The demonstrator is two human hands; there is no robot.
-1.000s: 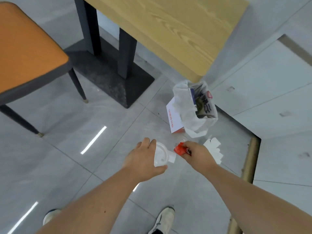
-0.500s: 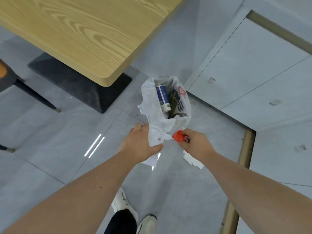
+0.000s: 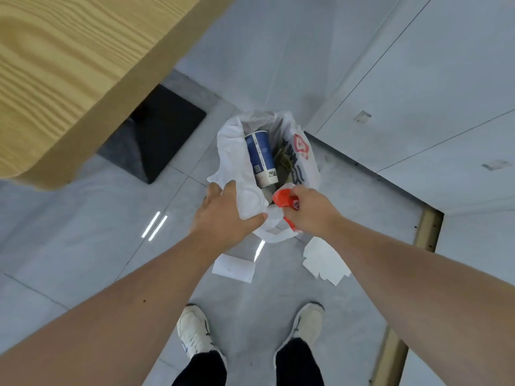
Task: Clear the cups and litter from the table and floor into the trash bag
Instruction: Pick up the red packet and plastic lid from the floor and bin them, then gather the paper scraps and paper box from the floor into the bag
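A white plastic trash bag (image 3: pixel 231 151) with red and black print stands open on the grey floor. Inside it lies a blue and white paper cup (image 3: pixel 261 157). My left hand (image 3: pixel 223 215) sits at the bag's near rim and grips a clear plastic lid (image 3: pixel 252 200) together with the bag's edge. My right hand (image 3: pixel 312 213) is closed on a piece of red litter (image 3: pixel 282 200), right at the bag's mouth. Two white paper scraps lie on the floor, one (image 3: pixel 234 267) below the bag and one (image 3: pixel 324 260) under my right forearm.
A light wooden table (image 3: pixel 64 68) fills the upper left, with its dark base plate (image 3: pixel 156 135) beneath it. Grey wall panels rise on the right behind a brass floor strip (image 3: pixel 426 232). My two shoes (image 3: pixel 195 330) stand just short of the bag.
I have stepped closer, so the bag now lies right under my hands. Both hands, still holding the lid and red litter, have reached the bag's mouth. The chair has left view.
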